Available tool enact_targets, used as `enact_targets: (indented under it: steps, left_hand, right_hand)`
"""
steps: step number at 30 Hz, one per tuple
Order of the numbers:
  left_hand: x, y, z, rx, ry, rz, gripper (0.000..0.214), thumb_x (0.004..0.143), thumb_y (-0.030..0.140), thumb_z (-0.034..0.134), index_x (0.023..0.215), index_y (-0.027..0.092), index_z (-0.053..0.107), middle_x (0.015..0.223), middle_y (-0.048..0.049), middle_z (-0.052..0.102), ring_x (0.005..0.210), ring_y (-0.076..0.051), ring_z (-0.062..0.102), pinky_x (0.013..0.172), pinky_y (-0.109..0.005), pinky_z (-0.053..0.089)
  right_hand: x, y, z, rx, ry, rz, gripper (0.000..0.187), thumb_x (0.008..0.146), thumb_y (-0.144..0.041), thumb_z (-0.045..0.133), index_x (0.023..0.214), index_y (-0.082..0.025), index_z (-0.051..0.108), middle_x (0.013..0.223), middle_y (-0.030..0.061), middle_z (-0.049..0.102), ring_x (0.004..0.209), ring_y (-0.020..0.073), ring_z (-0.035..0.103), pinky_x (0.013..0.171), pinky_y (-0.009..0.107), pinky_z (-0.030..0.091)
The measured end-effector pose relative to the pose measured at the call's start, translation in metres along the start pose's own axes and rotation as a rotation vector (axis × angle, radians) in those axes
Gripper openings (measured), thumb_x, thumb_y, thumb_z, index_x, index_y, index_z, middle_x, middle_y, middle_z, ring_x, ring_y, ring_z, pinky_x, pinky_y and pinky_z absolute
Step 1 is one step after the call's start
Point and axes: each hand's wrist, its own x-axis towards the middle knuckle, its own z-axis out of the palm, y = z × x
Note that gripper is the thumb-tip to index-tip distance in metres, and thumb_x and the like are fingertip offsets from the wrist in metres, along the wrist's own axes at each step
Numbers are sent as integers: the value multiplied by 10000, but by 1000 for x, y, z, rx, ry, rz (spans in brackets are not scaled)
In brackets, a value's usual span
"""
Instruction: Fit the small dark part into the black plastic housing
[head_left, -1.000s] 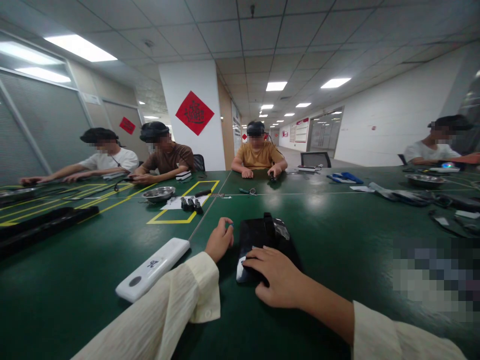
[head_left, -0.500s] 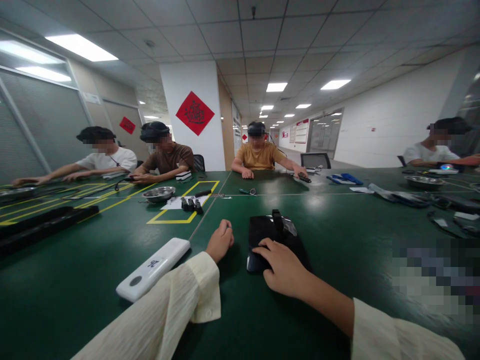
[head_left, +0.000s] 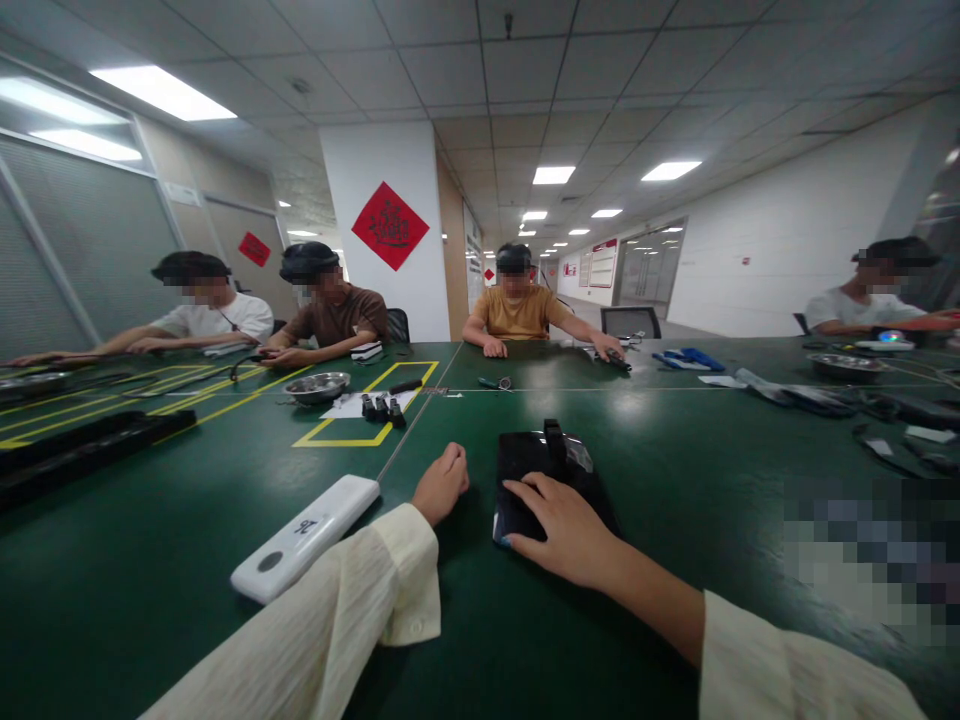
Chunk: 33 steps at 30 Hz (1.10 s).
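Observation:
My right hand (head_left: 566, 525) lies palm down with its fingers spread on a flat, glossy black packet (head_left: 517, 455). A black upright piece (head_left: 553, 440) stands at the packet's far edge, beside a shiny, clear-looking patch. To the left of the packet, my left hand (head_left: 441, 485) rests on the green table (head_left: 465, 620) with its fingers curled in. Nothing shows in that hand, and it does not touch the packet. By my left forearm lies a long white device (head_left: 307, 535) with a grey oval and a handwritten mark.
Beyond my left hand are a metal bowl (head_left: 317, 387), several small black parts (head_left: 384, 410) and yellow tape lines. A long black tray-like object (head_left: 90, 450) lies at left. Co-workers sit around the table; blue items (head_left: 688, 358) and another bowl (head_left: 847, 367) are at right.
My right thumb has spread outward onto the packet's near edge. My left fingers have curled slightly more. The co-worker opposite has shifted a hand with a dark object slightly to the right.

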Motion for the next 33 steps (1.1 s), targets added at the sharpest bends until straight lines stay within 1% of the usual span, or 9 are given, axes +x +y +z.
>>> enact_targets:
  steps: [4,7,11,14,17,20,25,30,33]
  left_hand:
    - [0,1,0,10,-17,-10,95,815,254,264,742,222,315,446,95,429,406,-100,403,490,-216,325]
    - [-1,0,0,37,-25,-10,81,810,258,271,763,224,327,452,98,439,412,-101,418,493,-217,326]
    - [0,-1,0,78,-15,-24,61,802,242,284,802,227,343,467,96,460,425,-104,441,488,-217,323]
    - [1,-1,0,107,-18,-32,61,793,226,300,824,225,353,483,90,481,434,-104,454,493,-217,326]
    - [1,0,-1,151,-15,-47,77,791,222,312,846,226,366,502,84,498,450,-108,471,501,-218,329]
    - [1,1,-2,192,-10,-70,87,794,227,322,860,230,378,515,80,508,464,-112,485,504,-219,326]
    - [-1,6,-2,214,-11,-87,106,800,233,325,880,226,393,517,72,511,474,-119,494,518,-225,328]
    - [-2,7,-2,227,-21,-92,93,809,237,326,877,228,388,525,72,512,474,-118,496,520,-224,326]
    - [0,4,-2,235,-28,-88,91,814,242,331,885,231,388,534,74,520,483,-117,503,519,-221,326]
  right_hand:
    - [-1,2,3,-57,-73,-28,608,841,-594,359,1358,-274,353,1411,80,316,1301,261,242,1062,438,143]
    - [-1,0,4,-104,-83,-9,645,843,-630,295,1366,-257,346,1436,84,278,1325,260,184,1072,460,39]
    - [-1,-5,3,-105,-88,57,621,870,-605,225,1370,-254,336,1440,79,272,1327,246,187,1067,471,49]
    - [0,-6,3,-107,-72,70,557,902,-533,203,1366,-259,342,1433,64,291,1325,230,200,1066,480,5]
    - [1,-5,3,-107,-47,85,523,909,-503,217,1349,-264,369,1422,49,316,1321,226,210,1058,495,-40]
    - [2,-2,1,-102,-51,85,527,900,-517,241,1324,-254,411,1408,43,344,1314,233,225,1061,488,-39]
    - [2,7,-5,-107,-110,5,631,839,-610,330,1342,-233,385,1418,55,324,1317,253,217,1069,476,-33]
    - [3,9,-6,-129,-143,-21,780,751,-696,403,1358,-207,360,1428,81,298,1314,284,213,1073,475,-17]
    - [4,8,-7,-144,-136,-17,773,754,-694,398,1353,-206,368,1419,87,316,1305,293,233,1066,490,-20]
